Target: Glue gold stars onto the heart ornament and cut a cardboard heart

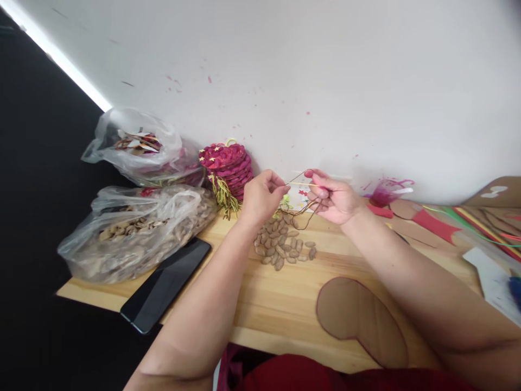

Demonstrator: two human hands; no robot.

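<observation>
Above the table, my left hand is closed in a pinch on one end of thin yellow and brown cords. To its right, my right hand grips the same cords, its thumb and fingertips stained pink. The strands stretch between both hands, and darker loops dangle below the right fingers. Beneath the hands lies a loose pile of unshelled peanuts. Behind my left hand stands a stack of purple-red braided pieces with small yellow stars and a yellow-green tassel.
Left are a bag of peanut shells, a bag of scraps and a black phone. A cardboard shape lies in front. A pink-stained cup, red cut pieces and coloured strips lie right. A white wall rises behind.
</observation>
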